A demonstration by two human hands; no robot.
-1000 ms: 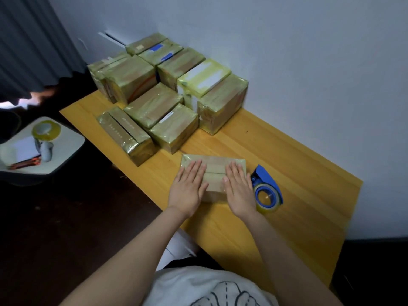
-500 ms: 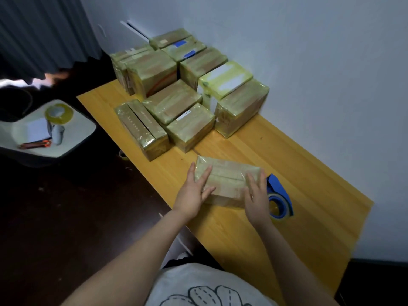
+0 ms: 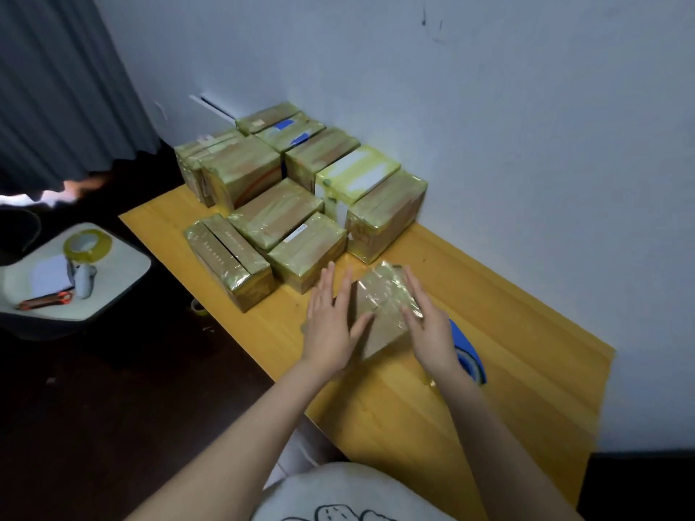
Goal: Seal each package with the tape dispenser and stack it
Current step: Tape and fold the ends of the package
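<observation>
Left hand (image 3: 331, 325) and right hand (image 3: 428, 329), fingers straight, squeeze the small tape-wrapped brown cardboard package (image 3: 383, 306) tilted between them over the yellow wooden desk (image 3: 526, 362), and with no curled grip on that glossy wrap it could slip onto the blue tape dispenser (image 3: 470, 351) beside the right wrist.

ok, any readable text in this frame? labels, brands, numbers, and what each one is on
No text can be read.
White strip label on the front package: too small and blurred.
White patches on the yellow-taped package: blank or blurred, cannot tell.
Small label on the rearmost package: unreadable.
Shirt print: a drawing, no letters visible.
</observation>
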